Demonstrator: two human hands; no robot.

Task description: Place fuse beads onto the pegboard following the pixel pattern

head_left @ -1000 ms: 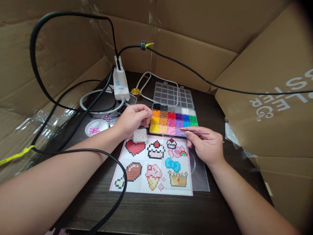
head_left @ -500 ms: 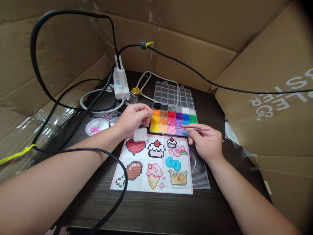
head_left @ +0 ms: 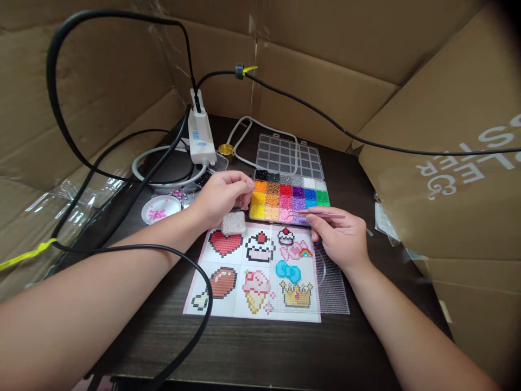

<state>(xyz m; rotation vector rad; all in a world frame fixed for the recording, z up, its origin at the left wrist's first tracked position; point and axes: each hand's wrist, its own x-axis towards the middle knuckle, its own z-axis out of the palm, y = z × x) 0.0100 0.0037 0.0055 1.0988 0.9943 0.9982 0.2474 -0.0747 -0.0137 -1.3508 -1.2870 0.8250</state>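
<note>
My right hand point(head_left: 342, 234) pinches a pair of pink tweezers point(head_left: 325, 214), whose tips point left over the light pink and lilac compartments of the bead box point(head_left: 249, 216). That box holds small beads sorted by colour. At its left edge my left hand point(head_left: 228, 196) is closed, its fingertips curled so that anything between them is hidden. Just under that hand lies a small clear box of whitish beads point(head_left: 233, 223). In front is a printed pattern sheet point(head_left: 256, 317) with pixel pictures; a clear pegboard point(head_left: 336, 288) covers its right part and sticks out beyond it.
On the left stand a white dish point(head_left: 176, 202) with pink beads and a power strip point(head_left: 201, 142). A black cable point(head_left: 203, 326) loops over my left forearm and the sheet's edge. Behind the bead box lies its lid point(head_left: 285, 155). Cardboard walls point(head_left: 317, 81) surround the table.
My right hand has shifted slightly left, and the tweezer tips moved from the lilac compartments toward the light pink one. My left hand stays in place.
</note>
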